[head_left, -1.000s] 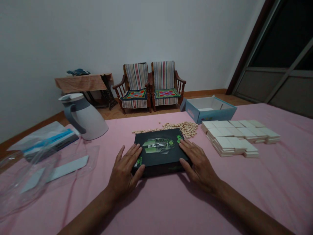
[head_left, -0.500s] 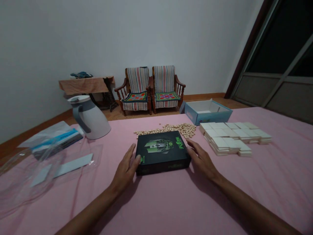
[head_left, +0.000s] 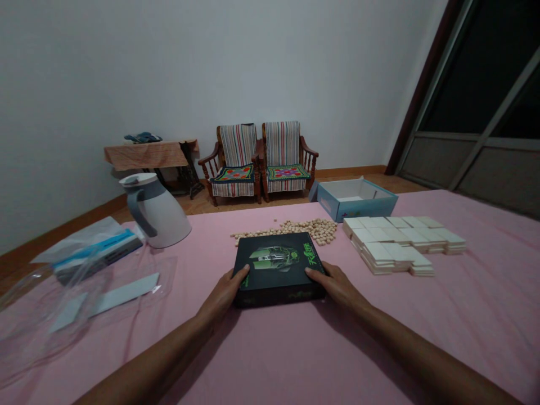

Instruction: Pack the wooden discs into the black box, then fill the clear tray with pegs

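So, the left hand (head_left: 224,288) is pinching the flat black rectangular box (head_left: 274,275) by its left side, the right hand (head_left: 338,286) is pinching its right side, and it's sitting on or just above the pink cloth (head_left: 270,360), near small pale round pieces (head_left: 321,230).

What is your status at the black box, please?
Left grip and right grip on black box, thumbs on top. Box's printed side up. Small pale pieces just beyond.
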`<action>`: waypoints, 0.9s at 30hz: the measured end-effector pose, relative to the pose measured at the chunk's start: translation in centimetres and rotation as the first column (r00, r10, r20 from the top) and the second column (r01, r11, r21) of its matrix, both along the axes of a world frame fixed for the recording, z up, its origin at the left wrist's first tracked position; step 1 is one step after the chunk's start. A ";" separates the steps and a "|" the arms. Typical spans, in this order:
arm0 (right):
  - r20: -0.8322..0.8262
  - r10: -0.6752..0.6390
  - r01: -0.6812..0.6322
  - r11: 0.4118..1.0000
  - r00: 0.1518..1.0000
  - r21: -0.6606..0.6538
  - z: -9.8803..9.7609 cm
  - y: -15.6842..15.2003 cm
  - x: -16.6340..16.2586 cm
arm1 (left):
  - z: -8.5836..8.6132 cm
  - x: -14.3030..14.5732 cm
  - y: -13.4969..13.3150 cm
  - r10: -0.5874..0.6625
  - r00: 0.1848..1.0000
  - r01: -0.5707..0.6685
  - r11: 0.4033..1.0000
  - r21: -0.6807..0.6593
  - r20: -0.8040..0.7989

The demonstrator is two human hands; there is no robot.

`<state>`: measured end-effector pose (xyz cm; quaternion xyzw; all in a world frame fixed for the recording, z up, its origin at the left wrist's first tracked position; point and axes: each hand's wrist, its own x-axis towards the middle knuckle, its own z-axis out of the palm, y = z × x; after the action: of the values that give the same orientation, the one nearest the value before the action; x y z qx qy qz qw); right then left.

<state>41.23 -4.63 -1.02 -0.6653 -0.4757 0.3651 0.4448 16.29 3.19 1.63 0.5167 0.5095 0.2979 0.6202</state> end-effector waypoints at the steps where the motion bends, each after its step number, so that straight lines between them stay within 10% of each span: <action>1: -0.005 -0.016 0.016 1.000 1.000 0.011 -0.1 -0.1 -0.2 | 0.0 0.0 -0.1 0.024 1.000 -0.024 1.000 -0.005 0.015; 12: -0.090 -0.019 0.037 0.980 0.996 0.194 4.4 0.5 0.0 | 4.0 1.3 1.1 0.025 0.971 -0.013 0.999 -0.050 0.240; 19: -0.106 -0.061 0.086 0.963 0.993 0.256 7.0 10.4 5.1 | 6.6 6.5 10.8 0.066 0.934 -0.049 0.997 -0.057 0.351; 27: -0.260 -0.074 0.131 0.969 0.963 0.208 5.0 22.2 9.6 | 3.3 11.7 23.0 0.122 0.898 -0.116 0.992 -0.038 0.423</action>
<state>50.83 17.54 4.01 -0.5837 -0.4185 0.3665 0.5915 27.96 26.21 4.91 0.4039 0.3949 0.4373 0.6998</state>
